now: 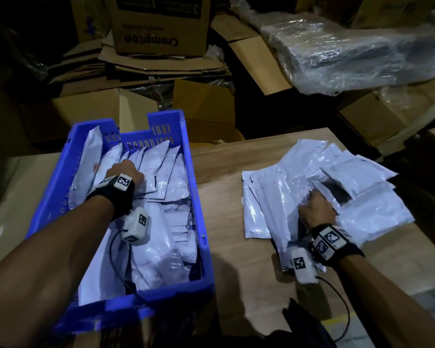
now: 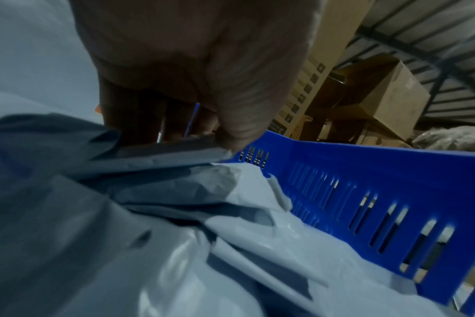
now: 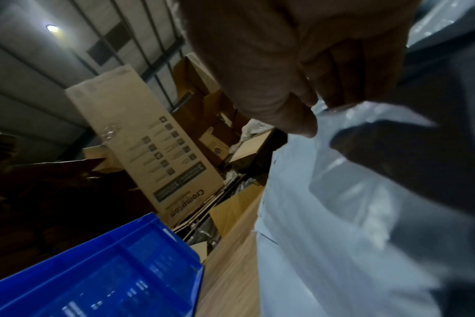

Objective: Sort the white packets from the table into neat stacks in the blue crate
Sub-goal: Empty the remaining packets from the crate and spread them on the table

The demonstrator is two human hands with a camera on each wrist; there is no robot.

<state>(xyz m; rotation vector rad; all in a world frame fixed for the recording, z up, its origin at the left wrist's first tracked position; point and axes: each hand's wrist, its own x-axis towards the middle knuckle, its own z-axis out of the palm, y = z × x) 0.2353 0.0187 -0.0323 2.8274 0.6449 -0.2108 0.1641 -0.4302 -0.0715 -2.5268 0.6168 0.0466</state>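
The blue crate [image 1: 194, 197] stands on the left of the wooden table [image 1: 226, 247], filled with white packets [image 1: 161, 247], some lying flat and some upright at the far end. My left hand [image 1: 126, 172] reaches into the upright row. In the left wrist view my left hand [image 2: 193, 133] pinches the top edge of a packet [image 2: 155, 163] between thumb and fingers, beside the crate wall [image 2: 366, 167]. A loose pile of white packets [image 1: 362, 177] lies on the table to the right. My right hand [image 1: 317, 205] digs into it, and my right hand [image 3: 320, 111] pinches a packet [image 3: 339, 214].
Cardboard boxes [image 1: 158, 23] and flattened cartons are stacked behind the table. A plastic-wrapped bundle [image 1: 349, 54] sits at the back right. A dark object [image 1: 301, 322] lies near the table's front edge. Bare wood [image 1: 226, 197] shows between crate and pile. The crate corner [image 3: 109, 268] appears in the right wrist view.
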